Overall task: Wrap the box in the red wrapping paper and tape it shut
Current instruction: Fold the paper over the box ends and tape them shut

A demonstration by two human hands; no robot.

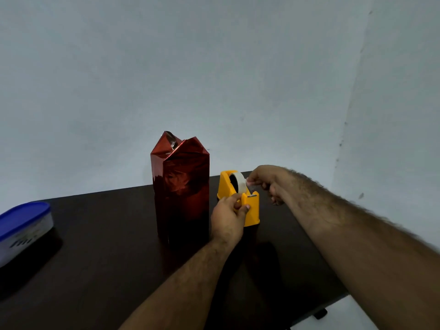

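A tall box wrapped in shiny red paper [182, 186] stands upright near the middle of the dark table [100, 258]. Its top flaps stick up in points, and a gap between them shows a silvery inside. Just right of it sits a yellow tape dispenser [251, 210] holding a white tape roll [239, 181]. My left hand [228, 217] grips the dispenser's front end. My right hand [269, 181] pinches the loose end of clear tape just above the cutter.
A clear plastic container with a blue lid [22, 228] lies at the table's left edge. A pale wall stands right behind the table. The table's right edge runs diagonally at lower right, with light floor beyond it.
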